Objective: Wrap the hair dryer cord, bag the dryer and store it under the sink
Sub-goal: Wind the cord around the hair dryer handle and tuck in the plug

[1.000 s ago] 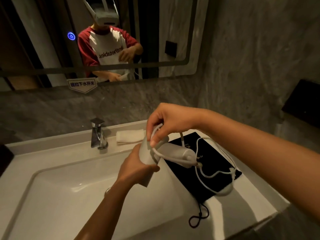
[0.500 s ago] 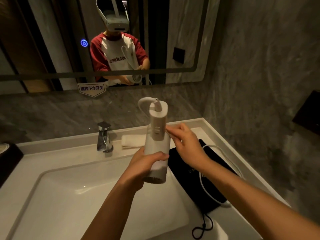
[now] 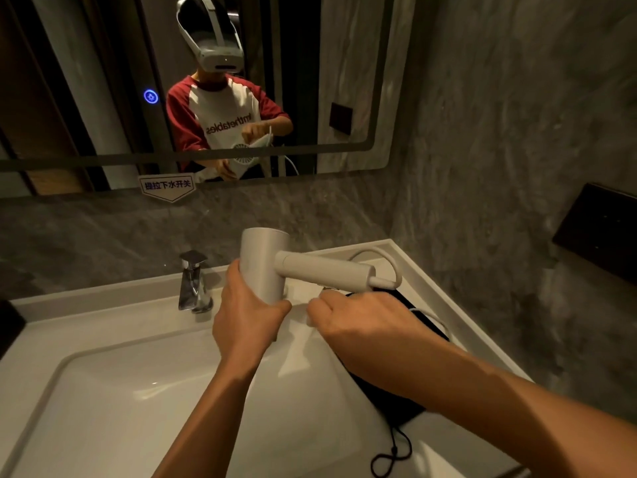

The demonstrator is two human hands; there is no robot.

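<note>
My left hand point(image 3: 248, 315) grips the barrel of the white hair dryer point(image 3: 265, 267) and holds it upright above the sink's back edge. Its handle point(image 3: 324, 270) points to the right. The white cord point(image 3: 389, 260) loops out of the handle's end and runs down behind my right hand point(image 3: 365, 319). That hand is curled just under the handle; in the mirror it pinches the cord. A black drawstring bag point(image 3: 396, 405) lies flat on the counter under my right forearm, its string point(image 3: 393, 453) trailing toward the front edge.
A chrome faucet point(image 3: 193, 284) stands behind the white basin point(image 3: 138, 408). The mirror point(image 3: 344, 63) hangs on the grey stone wall. A black box point(image 3: 603, 229) is fixed to the right wall, and a dark object point(image 3: 10, 326) sits at the counter's left edge.
The dryer has turned from handle-up to handle pointing right. My right hand has dropped from the handle's side to just beneath it, taking the cord.
</note>
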